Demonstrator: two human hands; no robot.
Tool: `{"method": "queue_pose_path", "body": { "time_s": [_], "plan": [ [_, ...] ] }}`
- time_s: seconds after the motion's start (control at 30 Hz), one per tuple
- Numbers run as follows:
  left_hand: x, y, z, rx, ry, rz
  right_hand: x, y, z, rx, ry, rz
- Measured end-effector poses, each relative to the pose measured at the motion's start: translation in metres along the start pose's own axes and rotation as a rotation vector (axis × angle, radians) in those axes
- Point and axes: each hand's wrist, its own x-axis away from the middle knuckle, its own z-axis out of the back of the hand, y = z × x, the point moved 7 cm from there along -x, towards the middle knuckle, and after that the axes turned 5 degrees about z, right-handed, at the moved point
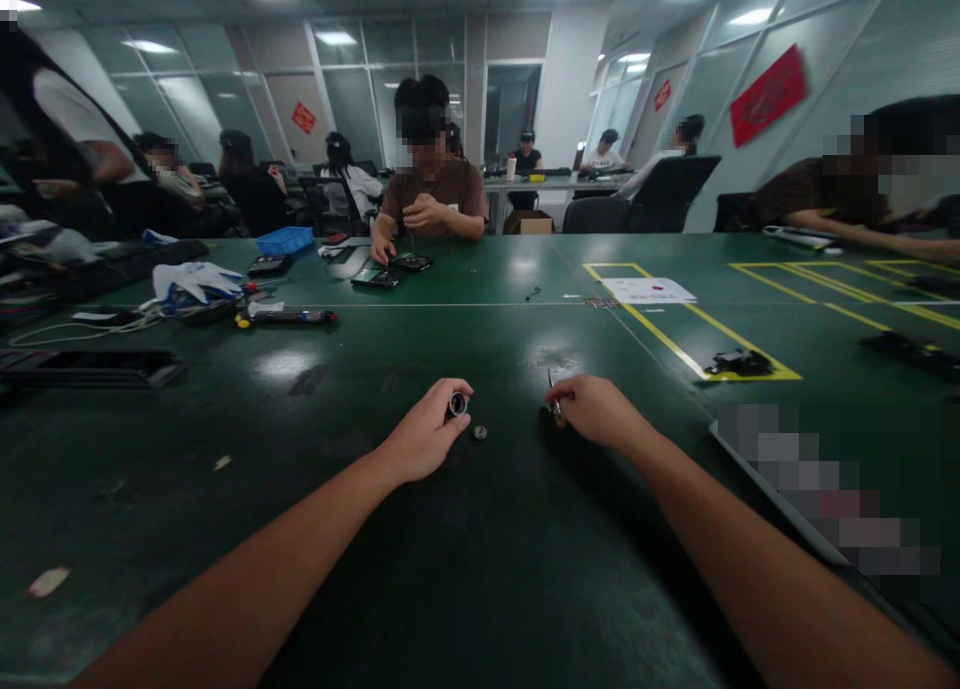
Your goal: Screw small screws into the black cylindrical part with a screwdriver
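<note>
My left hand (429, 434) is closed around a small hollow cylinder (457, 404), its dark round opening with a pale metal rim facing me. Just beside the thumb, a small round metal piece (480, 433) lies on the green table (450, 589). On the right, my right hand (596, 414) grips what looks like a small screwdriver (558, 414) low over the tabletop. Its thin shaft points away from me, and the fingers partly cover its handle. The two hands are apart, with the round piece between them.
Gloves (196, 284), a cable and a dark tool with a yellow end (289, 316) lie at the left. A blue basket (285, 240) stands farther back. Across the table a person (431, 194) handles dark parts. A white sheet (649, 290) and black part (739, 362) are at right.
</note>
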Motion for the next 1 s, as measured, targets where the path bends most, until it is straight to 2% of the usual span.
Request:
{"method": "queue_pose_path", "body": {
  "time_s": [0.27,0.53,0.8,1.0],
  "plan": [
    [0.0,0.0,-0.008,-0.152,-0.068,0.007,0.006,-0.014,0.013,0.075,0.135,0.036],
    [0.001,0.012,-0.025,-0.41,-0.105,-0.108,0.01,-0.025,0.015,0.075,0.206,0.108],
    [-0.001,0.011,-0.022,-0.345,-0.082,-0.085,0.013,-0.029,0.02,0.048,0.246,0.129],
    [-0.005,0.015,-0.009,-0.244,0.051,-0.103,0.024,-0.057,0.018,-0.017,0.31,0.321]
  ]
}}
